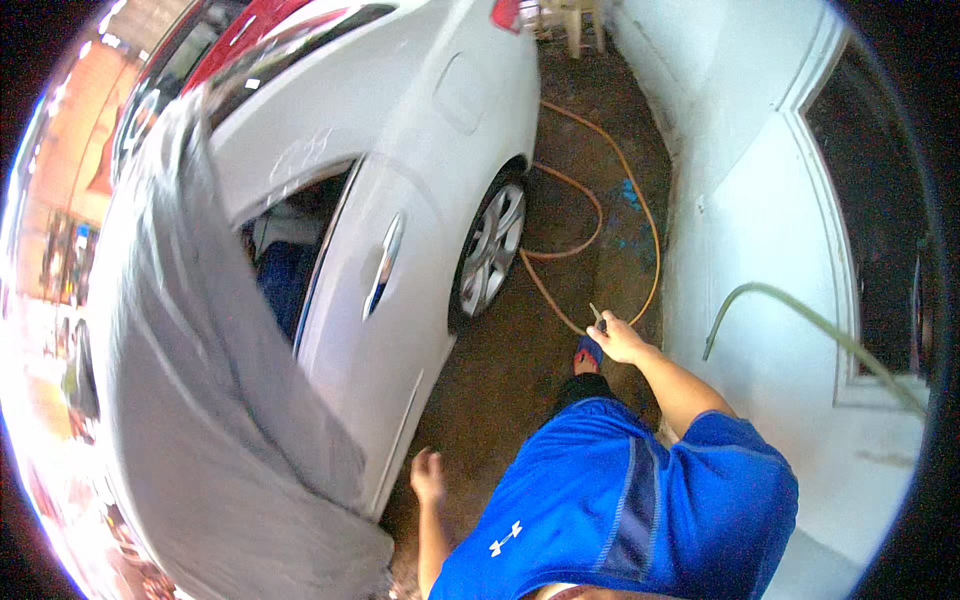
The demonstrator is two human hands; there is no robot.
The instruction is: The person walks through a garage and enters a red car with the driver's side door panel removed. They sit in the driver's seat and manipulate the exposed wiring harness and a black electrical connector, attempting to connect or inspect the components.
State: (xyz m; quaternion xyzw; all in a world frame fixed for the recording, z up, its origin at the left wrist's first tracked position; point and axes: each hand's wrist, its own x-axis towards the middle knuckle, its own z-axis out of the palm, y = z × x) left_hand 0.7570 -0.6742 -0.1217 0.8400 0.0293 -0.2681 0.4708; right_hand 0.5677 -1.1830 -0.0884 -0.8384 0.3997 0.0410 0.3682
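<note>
My right hand [617,337], in front of me beside the wall, is closed on a small thin pale tool [594,311], whose details are too small to make out. My left hand [428,475] hangs low next to the silver car's lower door panel [405,420], its fingers blurred. The car's door [380,330] has a chrome handle [384,265] and an open window [280,270]. A grey cover [190,370] drapes over the front part of the car, left of me. Its rear wheel [495,240] is ahead of my hands.
Orange hoses [650,220] loop on the wet concrete floor [630,130] between car and white wall [750,230]. A green hose [800,310] arches at right near a dark window [865,170]. Plastic stools [580,25] stand at the far end; a red car [225,55] shows behind.
</note>
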